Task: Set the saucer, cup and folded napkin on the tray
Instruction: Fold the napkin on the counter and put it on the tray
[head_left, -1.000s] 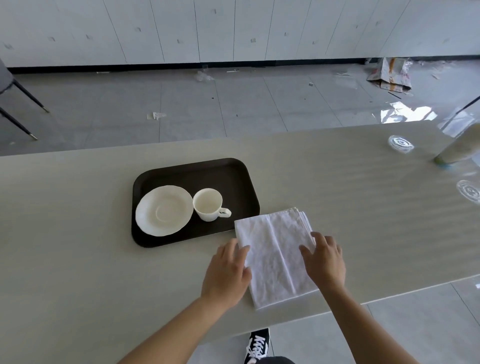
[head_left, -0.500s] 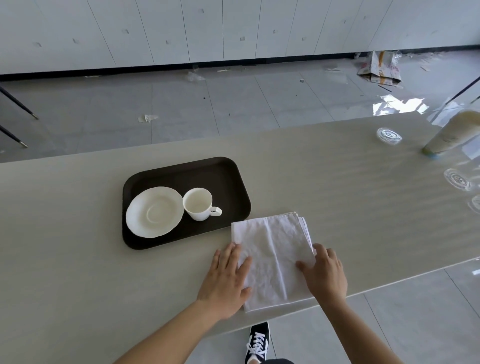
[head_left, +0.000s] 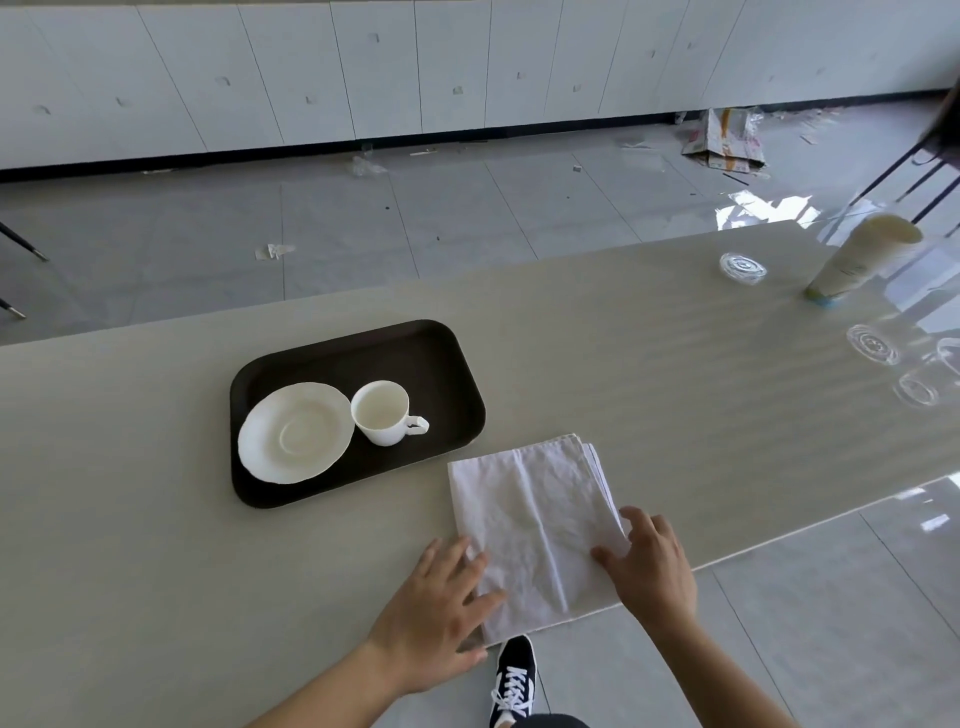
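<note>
A dark brown tray (head_left: 447, 364) lies on the pale table. On it sit a white saucer (head_left: 293, 432) at the left and a white cup (head_left: 382, 413) upright beside it, handle pointing right. A folded white napkin (head_left: 535, 525) lies flat on the table just right of the tray, reaching the near table edge. My left hand (head_left: 436, 608) rests flat with fingers spread on the napkin's near left corner. My right hand (head_left: 649, 566) presses its fingertips on the napkin's near right edge. Neither hand grips it.
At the far right of the table (head_left: 156, 519) stand a tall stack of paper cups (head_left: 862, 257) and several clear plastic lids or cups (head_left: 872, 343). The near table edge runs just under the napkin. My shoe (head_left: 514, 680) shows on the tiled floor below.
Both hands slid toward me along the napkin, from its middle to its near corners. The napkin stays flat in place. The view shifted slightly.
</note>
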